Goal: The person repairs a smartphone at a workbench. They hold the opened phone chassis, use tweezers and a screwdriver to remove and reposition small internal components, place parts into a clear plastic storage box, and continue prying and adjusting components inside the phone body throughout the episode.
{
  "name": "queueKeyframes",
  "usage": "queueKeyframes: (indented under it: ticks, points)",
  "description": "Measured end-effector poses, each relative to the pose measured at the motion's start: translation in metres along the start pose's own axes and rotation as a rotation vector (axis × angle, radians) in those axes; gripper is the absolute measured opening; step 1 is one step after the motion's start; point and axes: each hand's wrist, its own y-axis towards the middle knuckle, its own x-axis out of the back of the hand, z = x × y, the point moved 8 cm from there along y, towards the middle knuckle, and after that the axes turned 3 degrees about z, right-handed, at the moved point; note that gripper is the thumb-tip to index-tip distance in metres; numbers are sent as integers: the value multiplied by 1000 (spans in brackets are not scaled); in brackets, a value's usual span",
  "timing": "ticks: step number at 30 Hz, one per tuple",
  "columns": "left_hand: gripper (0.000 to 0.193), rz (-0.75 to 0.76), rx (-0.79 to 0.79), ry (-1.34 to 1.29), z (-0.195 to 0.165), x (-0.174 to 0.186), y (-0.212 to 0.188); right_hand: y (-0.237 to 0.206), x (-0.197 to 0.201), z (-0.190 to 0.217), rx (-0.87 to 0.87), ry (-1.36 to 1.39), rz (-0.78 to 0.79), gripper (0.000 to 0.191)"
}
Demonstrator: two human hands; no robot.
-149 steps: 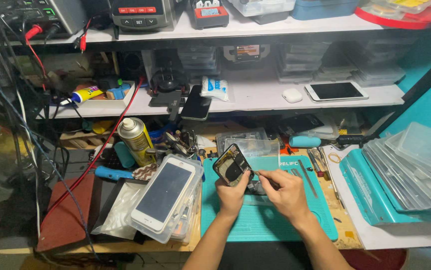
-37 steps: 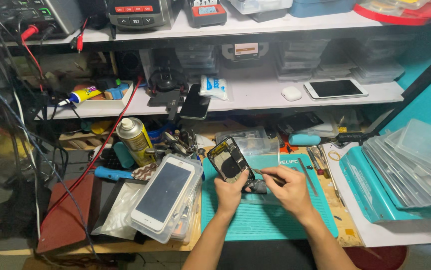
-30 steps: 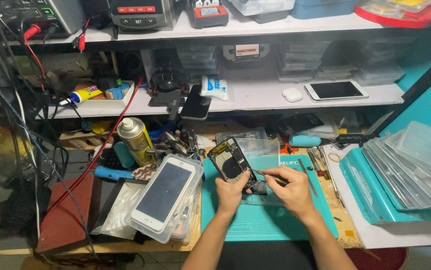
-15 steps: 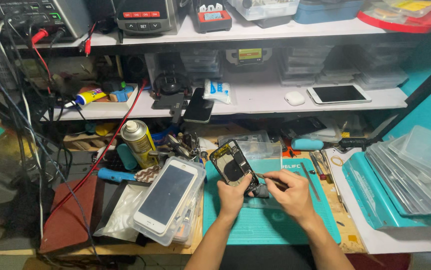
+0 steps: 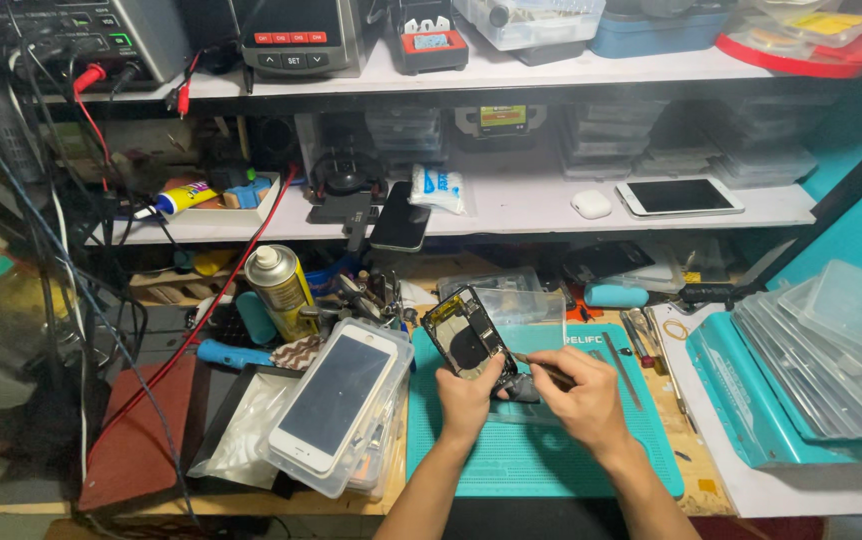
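Nearest the camera, two bare forearms reached up over a teal, finely gridded rubber mat (image 5: 551, 460) on the cluttered counter (image 5: 706, 480). The left hand (image 5: 469, 392) closed its grip around the lower end of an opened phone (image 5: 463, 332), a slim dark rectangle tilted up off the mat with its bare insides, a round black coil and metal shielding, facing the camera. The right hand (image 5: 583, 388) pinched a thin metal tool (image 5: 539, 362) between thumb and fingers, its tip just beside the phone's lower edge, where a small dark part sat between the two hands. Left of the mat lay a white-framed glossy screen panel (image 5: 336, 395) on stacked clear plastic trays, touching a crinkled clear bag (image 5: 241, 440). Right of the mat stood a slanted stack of translucent lidded cases (image 5: 831, 350). Further back stood a yellow spray can (image 5: 279, 288) with a white cap, then a white shelf (image 5: 521, 215) carrying a dark phone (image 5: 399, 218), a white tablet-like device (image 5: 679, 196) and a small white rounded case (image 5: 591, 204).
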Motion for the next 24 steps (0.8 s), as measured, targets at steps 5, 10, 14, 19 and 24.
queueKeyframes:
  ticks: [5, 10, 14, 19, 24]
  points:
    - [12, -48, 19, 21, 2, 1, -1, -3, -5, 7, 20, -99, -34, 14]
    - [12, -87, -47, 69, 3, 6, 0, -1, -13, -3, -35, -215, -18, 12]
    - [13, -115, -31, 110, 10, 8, 0, 1, -14, -10, -44, -87, -39, 12]
    - [13, -129, -73, 123, 3, 11, 0, 4, -20, -15, -101, -58, -24, 16]
    - [13, -130, -97, 160, 1, 11, -1, 5, -18, 5, 98, 5, -35, 17]
